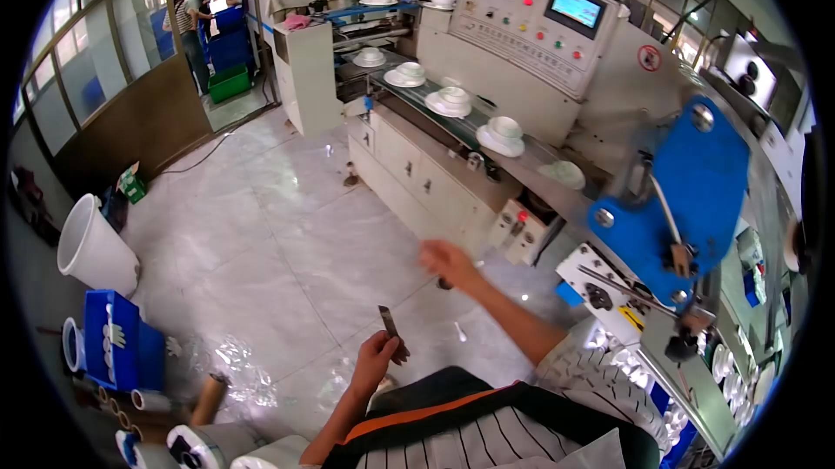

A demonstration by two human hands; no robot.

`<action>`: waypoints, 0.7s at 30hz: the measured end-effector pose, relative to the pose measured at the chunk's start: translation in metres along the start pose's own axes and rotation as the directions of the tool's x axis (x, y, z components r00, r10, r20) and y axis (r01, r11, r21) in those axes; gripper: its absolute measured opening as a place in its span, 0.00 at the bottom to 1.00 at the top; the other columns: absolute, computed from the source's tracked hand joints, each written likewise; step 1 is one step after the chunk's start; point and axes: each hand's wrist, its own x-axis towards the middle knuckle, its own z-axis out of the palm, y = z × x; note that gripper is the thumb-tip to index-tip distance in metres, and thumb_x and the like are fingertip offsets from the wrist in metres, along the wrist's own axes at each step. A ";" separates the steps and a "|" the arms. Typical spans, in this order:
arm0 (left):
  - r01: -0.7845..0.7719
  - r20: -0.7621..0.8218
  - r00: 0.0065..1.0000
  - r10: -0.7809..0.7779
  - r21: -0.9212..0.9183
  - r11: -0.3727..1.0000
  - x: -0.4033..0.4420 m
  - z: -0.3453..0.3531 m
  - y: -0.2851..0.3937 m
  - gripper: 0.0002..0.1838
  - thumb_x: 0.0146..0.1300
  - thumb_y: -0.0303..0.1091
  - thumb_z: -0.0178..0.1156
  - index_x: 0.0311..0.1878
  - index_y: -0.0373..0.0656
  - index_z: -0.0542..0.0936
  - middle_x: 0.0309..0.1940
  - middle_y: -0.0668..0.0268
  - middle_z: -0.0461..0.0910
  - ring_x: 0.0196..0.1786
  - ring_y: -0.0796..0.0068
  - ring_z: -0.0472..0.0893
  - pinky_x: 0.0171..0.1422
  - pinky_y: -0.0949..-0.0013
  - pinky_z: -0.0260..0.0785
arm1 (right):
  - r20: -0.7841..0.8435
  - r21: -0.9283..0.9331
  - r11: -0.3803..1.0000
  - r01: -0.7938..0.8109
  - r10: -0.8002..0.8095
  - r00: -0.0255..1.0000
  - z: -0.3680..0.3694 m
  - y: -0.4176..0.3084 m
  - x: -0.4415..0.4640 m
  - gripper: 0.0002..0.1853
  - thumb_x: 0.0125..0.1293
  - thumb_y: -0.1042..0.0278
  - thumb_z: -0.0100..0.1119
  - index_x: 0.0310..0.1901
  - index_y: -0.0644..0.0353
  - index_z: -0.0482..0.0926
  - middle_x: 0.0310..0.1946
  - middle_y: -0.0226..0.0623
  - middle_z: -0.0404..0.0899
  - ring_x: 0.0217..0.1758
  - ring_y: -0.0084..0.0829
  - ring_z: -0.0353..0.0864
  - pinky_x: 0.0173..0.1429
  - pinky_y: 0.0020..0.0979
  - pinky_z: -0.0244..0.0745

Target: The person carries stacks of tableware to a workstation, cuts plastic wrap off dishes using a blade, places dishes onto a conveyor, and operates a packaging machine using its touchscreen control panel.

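My left hand (pixel 376 359) is closed low in front of my body, gripping a short, flat metal strip (pixel 387 321) that looks like a blade and points up and away from me. My right hand (pixel 450 264) is stretched forward over the floor, beside the white machine cabinet. Motion blurs its fingers, so whether it holds anything is unclear. A small dark object (pixel 445 284) shows just below it; I cannot make out whether they touch.
Stacked white dishes (pixel 502 135) stand along a conveyor (pixel 459 128) under a control panel (pixel 532 21). At right is a blue machine plate (pixel 683 195). A white bucket (pixel 94 247), blue crate (pixel 130 343), film rolls (pixel 213 443) and crumpled plastic (pixel 239 373) lie left. People (pixel 187 26) stand far back.
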 end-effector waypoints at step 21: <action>-0.029 0.051 0.998 0.030 -0.011 1.000 0.449 -0.155 0.291 0.08 0.63 0.30 0.50 0.41 0.35 0.70 0.26 0.53 0.79 0.30 0.67 0.79 0.38 0.69 0.72 | 0.185 -0.053 0.999 -0.014 0.023 0.983 -0.128 -0.041 0.561 0.20 0.60 0.67 0.56 0.54 0.62 0.69 0.40 0.36 0.76 0.43 0.26 0.77 0.42 0.28 0.76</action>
